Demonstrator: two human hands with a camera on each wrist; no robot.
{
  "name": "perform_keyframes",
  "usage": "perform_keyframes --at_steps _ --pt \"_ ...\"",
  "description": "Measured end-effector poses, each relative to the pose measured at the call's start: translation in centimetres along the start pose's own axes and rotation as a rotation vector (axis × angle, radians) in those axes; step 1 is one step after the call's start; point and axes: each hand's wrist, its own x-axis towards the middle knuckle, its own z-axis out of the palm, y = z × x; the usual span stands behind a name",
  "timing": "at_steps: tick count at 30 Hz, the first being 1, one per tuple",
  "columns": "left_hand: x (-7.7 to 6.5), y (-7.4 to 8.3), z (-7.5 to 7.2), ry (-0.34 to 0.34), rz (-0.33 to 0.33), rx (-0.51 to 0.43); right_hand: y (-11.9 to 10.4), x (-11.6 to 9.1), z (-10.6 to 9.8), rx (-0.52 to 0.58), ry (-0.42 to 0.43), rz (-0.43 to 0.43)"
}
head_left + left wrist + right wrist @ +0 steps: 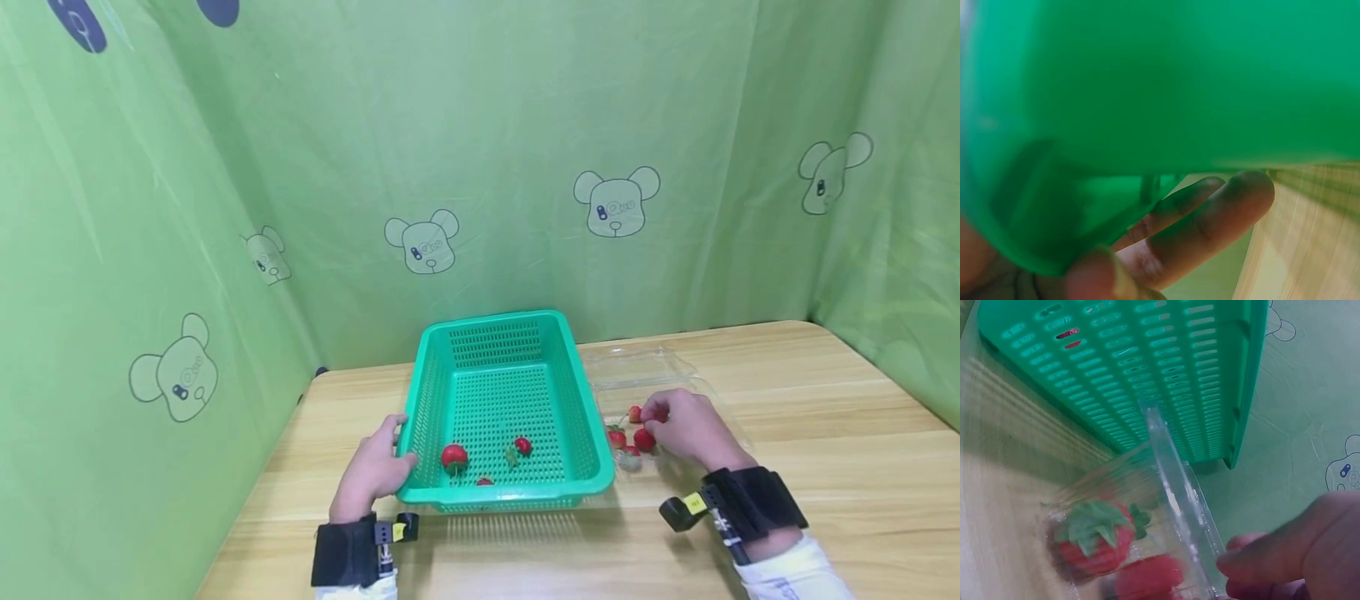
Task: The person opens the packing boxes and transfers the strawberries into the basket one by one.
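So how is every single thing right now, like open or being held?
Green rectangular plastic basket: upright, open-topped, red strawberries inside.
Clear plastic box: open, red strawberries inside.
Bare left hand: gripping the basket's rim.
Bare right hand: at the box's strawberries; grip unclear.
Black wrist straps: wrapped round both wrists.

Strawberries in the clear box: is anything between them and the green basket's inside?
Yes: the green basket has its right side wall in the way, just left of the strawberries. The edge of the clear box seems to lie between too.
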Motion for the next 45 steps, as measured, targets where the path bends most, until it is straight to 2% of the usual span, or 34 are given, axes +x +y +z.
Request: perform_keyframes --at_steps 3,8,10,15,21,29,37,45 --pt "0.0 0.0 0.0 0.005 0.002 0.008 0.1 0.2 0.2 -0.004 -0.015 0.008" --pt "0.0 0.0 -0.1 0.008 0.001 0.011 0.5 0.5 0.8 -0.011 -0.119 0.011" --pt "0.0 0.0 -0.1 0.007 0.0 0.009 0.6 0.5 1.1 -0.01 -0.135 0.012" --pt "0.0 0.0 0.0 0.004 0.006 0.005 0.6 0.4 1.9 -0.025 -0.122 0.001" --pt "-0.1 0.0 0.0 0.002 0.005 0.014 0.3 0.1 2.2 -0.021 -0.118 0.029" --pt "0.1 -0.1 0.0 0.003 0.002 0.016 0.1 0.1 2.0 -0.01 -0.113 0.029" --pt "0.0 0.0 -0.1 0.003 -0.004 0.011 0.0 0.3 1.6 -0.032 -0.075 -0.018" --pt "0.0 0.1 -0.1 0.006 0.004 0.023 -0.4 0.1 0.8 -0.038 -0.053 -0.028"
